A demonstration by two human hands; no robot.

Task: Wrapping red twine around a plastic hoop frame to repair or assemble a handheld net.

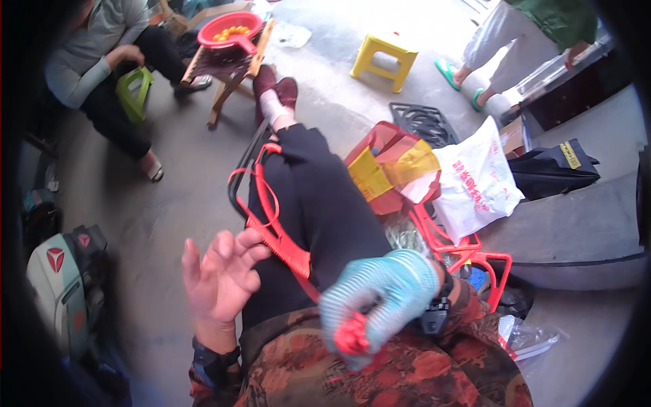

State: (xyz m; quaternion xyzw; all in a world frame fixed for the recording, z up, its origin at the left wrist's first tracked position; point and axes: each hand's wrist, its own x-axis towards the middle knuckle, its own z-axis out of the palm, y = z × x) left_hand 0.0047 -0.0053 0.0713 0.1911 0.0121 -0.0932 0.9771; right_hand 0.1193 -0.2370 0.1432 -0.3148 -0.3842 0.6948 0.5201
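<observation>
My left hand (220, 279) is bare and raised, with its fingers apart and partly bent. It holds nothing. Just beyond its fingertips, a frame tightly wound with red cord (288, 252) lies across my lap, and a loose red loop curls off it. A bare black bar (234, 178) shows at the far end of this frame. My right hand (390, 288), in a pale blue-green ribbed glove, is closed round a bundle of red cord (352, 334) close to my belly. The glove and bundle are blurred, and the cord's path between bundle and frame is partly hidden.
Red-wrapped frames (498, 261), a white bag (478, 180) and a red-yellow bag (393, 163) crowd my right side. Ahead stand a yellow stool (383, 61) and a low rack carrying a red basin (230, 30) of small orange fruit. Two people are nearby.
</observation>
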